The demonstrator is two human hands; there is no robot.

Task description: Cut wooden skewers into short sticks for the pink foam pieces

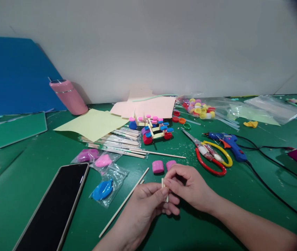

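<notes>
My left hand [148, 204] is closed, its thumb and fingers pinching short wooden stick pieces [167, 198]. My right hand [187, 184] grips the upper end of the same pieces, its fingertips partly covering them. How many pieces there are, I cannot tell. Just beyond my fingers lie two purple clay blocks, one in full view [158, 167] and another [170, 164] partly behind my right hand. A long thin wooden stick [123, 204] rests diagonally to the left of my left hand, with a second one partly under that hand.
Scissors [208, 153] and a blue glue gun [228, 143] with its cord lie to the right. Small stick-and-clay models [156, 130] stand farther back. Bagged sticks [119, 141], bagged blue clay [103, 190] and a phone [54, 209] are left. A pink tumbler [68, 97] leans by the wall.
</notes>
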